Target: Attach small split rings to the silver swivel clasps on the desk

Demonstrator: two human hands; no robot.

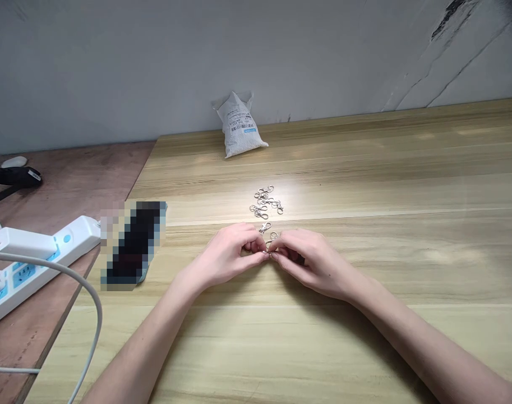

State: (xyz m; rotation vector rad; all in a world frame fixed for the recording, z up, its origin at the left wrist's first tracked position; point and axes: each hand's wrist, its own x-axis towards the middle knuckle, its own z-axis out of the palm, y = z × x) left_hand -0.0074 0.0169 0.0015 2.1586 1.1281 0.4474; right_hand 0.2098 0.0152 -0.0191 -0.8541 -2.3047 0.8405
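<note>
Left hand [239, 252] and right hand [306, 258] meet mid-table, both in narrow pinches on a small metal piece [267, 252]; fingers hide its exact shape. One lobster clasp [265, 228] lies just beyond, clasp pile [264, 203] farther off on the wooden table [344, 353]. Step looks like two-handed fingertip manipulation; next move likely calls for steady, opposed pinches.

Small silvery clasps [262, 196] (hooked) in loose cluster; metal piece [267, 252] nearer, mostly hidden.
</note>
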